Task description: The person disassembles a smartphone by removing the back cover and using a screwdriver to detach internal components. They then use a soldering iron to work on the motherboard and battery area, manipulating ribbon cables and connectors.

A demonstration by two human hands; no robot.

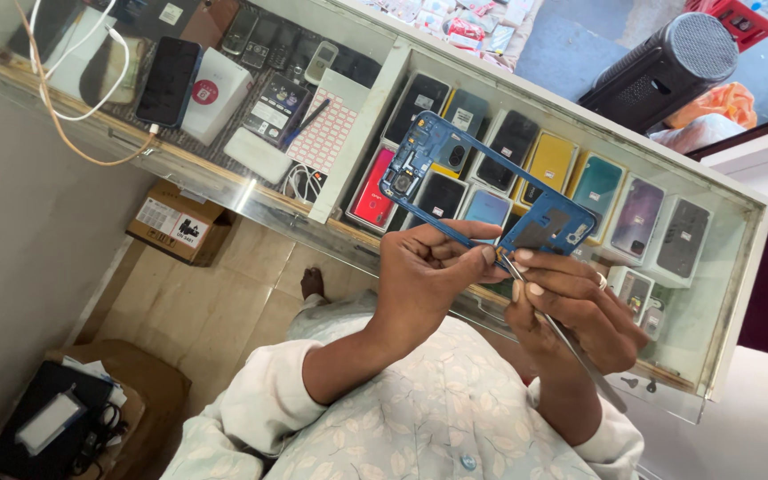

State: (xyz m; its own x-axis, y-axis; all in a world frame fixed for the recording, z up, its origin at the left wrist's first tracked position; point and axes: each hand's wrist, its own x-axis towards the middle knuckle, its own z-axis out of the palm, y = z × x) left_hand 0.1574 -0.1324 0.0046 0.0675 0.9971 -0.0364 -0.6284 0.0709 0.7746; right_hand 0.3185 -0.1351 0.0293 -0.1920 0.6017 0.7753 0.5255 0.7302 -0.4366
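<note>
Blue plastic phone mid-frame (491, 191), a thin open rectangle with camera module at its far-left end, held in air above the glass display tabletop (740, 293). Left hand (428, 271) grip pinching the frame's near edge; right hand (571, 311) grip pinching slim metal tweezers (571, 347), tip touching the frame's near-right corner. Looks light, thin, flexible, probably easy to crack; best held by the side rails. Phone cases (597, 187) lie under the glass.
</note>
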